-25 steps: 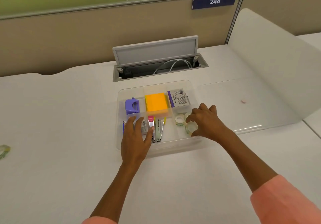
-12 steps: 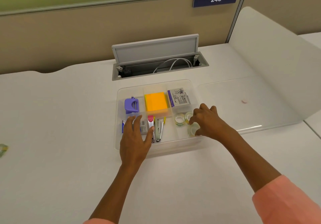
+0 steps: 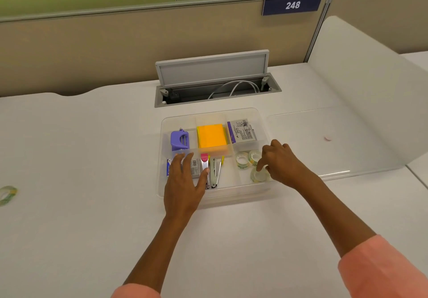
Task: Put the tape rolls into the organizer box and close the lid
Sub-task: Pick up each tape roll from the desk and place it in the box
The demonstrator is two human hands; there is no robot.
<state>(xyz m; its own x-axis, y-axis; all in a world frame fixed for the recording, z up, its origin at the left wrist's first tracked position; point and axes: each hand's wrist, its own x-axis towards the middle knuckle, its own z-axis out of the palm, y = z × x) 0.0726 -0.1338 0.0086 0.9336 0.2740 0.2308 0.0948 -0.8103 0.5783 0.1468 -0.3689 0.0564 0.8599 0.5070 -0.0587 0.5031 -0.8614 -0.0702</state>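
A clear organizer box [image 3: 216, 197] stands open on the white desk. Its front right compartment holds three clear tape rolls: two side by side [image 3: 242, 160] [image 3: 254, 157] and a third [image 3: 257, 176] nearer the front wall. My right hand [image 3: 281, 162] hovers over that compartment, fingertips touching the third roll. My left hand [image 3: 184, 182] lies flat with spread fingers on the front left compartment. The clear lid [image 3: 328, 140] lies flat on the desk to the right of the box. One more tape roll [image 3: 7, 194] sits at the desk's far left edge.
The box also holds a purple punch [image 3: 180, 140], orange sticky notes [image 3: 212, 135], a staple packet [image 3: 242, 131] and staplers [image 3: 215, 170]. An open cable hatch [image 3: 215, 82] lies behind the box. A white divider panel [image 3: 370, 84] rises at the right.
My right hand has set the third roll down in the compartment and its fingers have loosened on it. The left hand has stayed on the box.
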